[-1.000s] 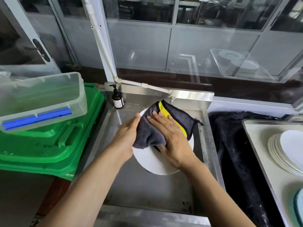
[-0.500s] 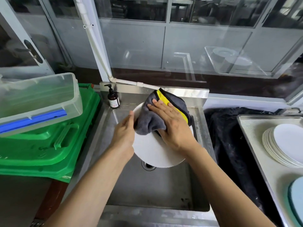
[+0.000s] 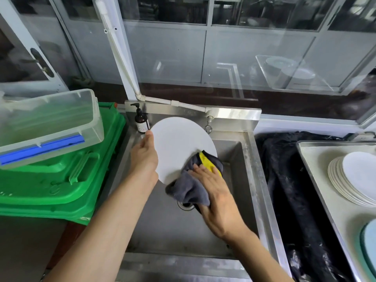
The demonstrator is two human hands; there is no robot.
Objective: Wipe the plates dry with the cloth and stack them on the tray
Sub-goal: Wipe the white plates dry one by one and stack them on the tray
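From the head camera, both bare forearms reach forward over a steel sink (image 3: 234, 157). The left hand (image 3: 144, 157) is turned edge-on, thumb up, its fingers (image 3: 149, 137) curled round the left rim of a white plate (image 3: 179, 143), which it grips and holds tilted above the basin. The right hand (image 3: 215, 196) lies palm down with fingers (image 3: 200, 171) spread flat, pressing a grey and yellow cloth (image 3: 190, 187) against the plate's lower right edge; part of the cloth hangs below the plate, over the drain.

Just beyond the left fingertips a brown pump bottle (image 3: 141, 121) stands at the sink's back corner. Farther left of them sits a clear plastic box (image 3: 50, 123) on green crates (image 3: 61, 180). Well to the right of the right fingers, past a dark cloth-covered gap, a metal tray (image 3: 317, 180) carries a stack of white plates (image 3: 354, 180).
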